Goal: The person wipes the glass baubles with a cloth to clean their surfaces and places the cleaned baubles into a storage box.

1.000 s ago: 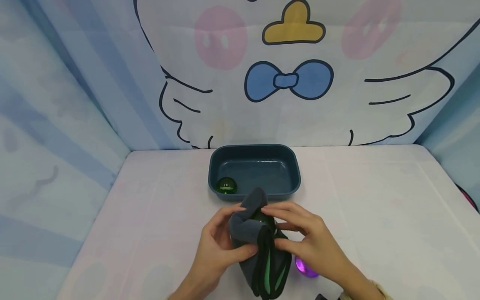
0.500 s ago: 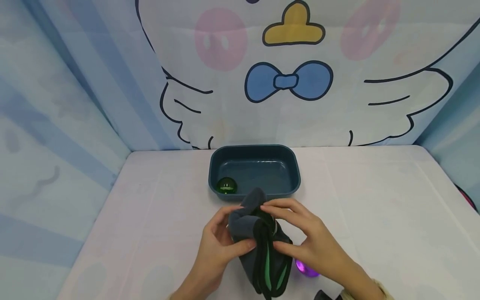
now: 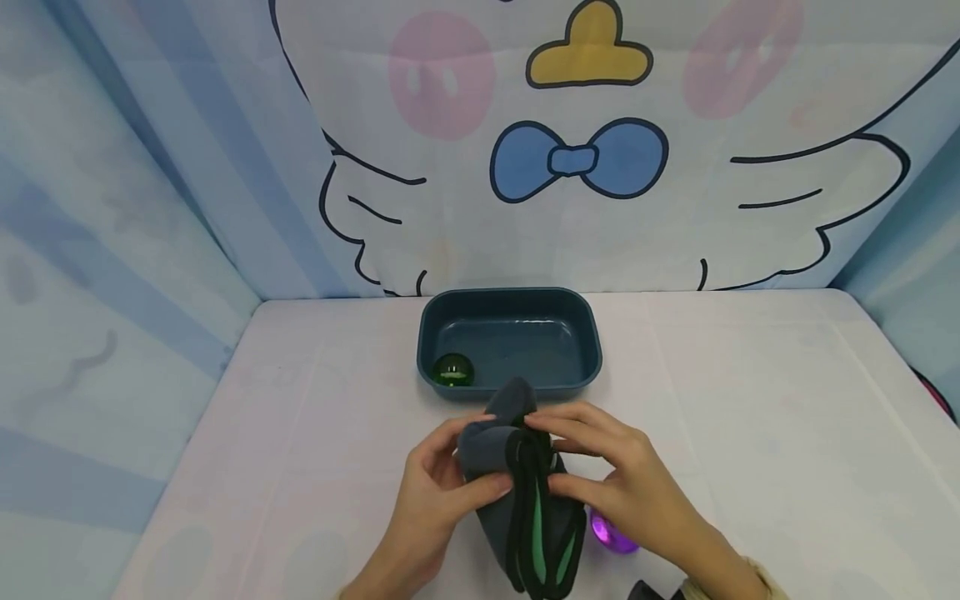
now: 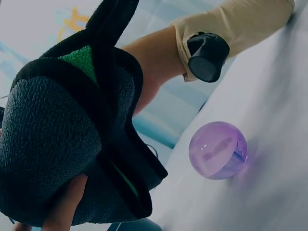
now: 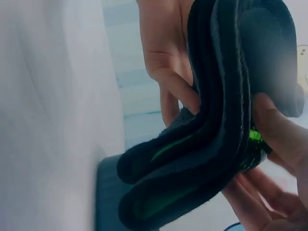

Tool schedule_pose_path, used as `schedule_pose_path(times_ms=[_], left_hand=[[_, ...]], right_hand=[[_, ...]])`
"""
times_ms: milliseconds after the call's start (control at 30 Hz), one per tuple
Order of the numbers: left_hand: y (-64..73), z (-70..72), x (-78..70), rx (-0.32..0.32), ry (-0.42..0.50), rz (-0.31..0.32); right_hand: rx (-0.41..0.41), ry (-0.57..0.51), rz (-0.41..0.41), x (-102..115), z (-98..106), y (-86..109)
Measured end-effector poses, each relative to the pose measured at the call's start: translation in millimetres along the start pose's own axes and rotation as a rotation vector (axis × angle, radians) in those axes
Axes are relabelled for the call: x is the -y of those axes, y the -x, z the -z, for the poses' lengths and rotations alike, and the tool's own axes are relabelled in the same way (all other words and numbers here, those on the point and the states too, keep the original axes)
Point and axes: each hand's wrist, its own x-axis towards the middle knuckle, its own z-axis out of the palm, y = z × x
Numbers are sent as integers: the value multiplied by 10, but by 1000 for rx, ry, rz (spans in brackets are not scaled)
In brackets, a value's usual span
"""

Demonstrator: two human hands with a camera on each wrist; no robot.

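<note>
Both hands hold a folded dark grey cloth (image 3: 491, 454) with black edging and a green inner side, raised in front of the tray. My left hand (image 3: 442, 496) grips its left side, thumb on the near face. On the opposite side, my right hand (image 3: 618, 467) pinches the cloth near its black edge. A shiny green ball (image 5: 255, 138) peeks out of the folds in the right wrist view; the cloth hides most of it. A clear purple ball (image 4: 218, 150) rests on the table, partly behind the right hand in the head view.
A dark blue rectangular tray (image 3: 525, 390) stands just beyond the hands, with another green glassy ball (image 3: 453, 370) in its near left corner. White cloth covers the table (image 3: 750, 433). Printed fabric walls (image 3: 465, 225) border it at the back and sides.
The cloth's edge has shifted over the green ball in its folds, so less of that ball shows in the head view. Both hands have stayed almost in place.
</note>
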Motion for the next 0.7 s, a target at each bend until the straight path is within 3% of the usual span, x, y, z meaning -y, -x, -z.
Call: schedule_pose_path(times_ms=[200,367,567,700], left_hand=[[21,11,-23,47,3,-61],[7,15,-14,69,-3,-109],[-24,34,-15,47,9,-65],[-20,54,-24,42,10,-52]], right_hand=[[-36,-47,-46,0,-29,-11],[-17,-70,-88,1,-16,-18],[56,-35,-113,1,27,-17],[48,33,-94,8,12,-19]])
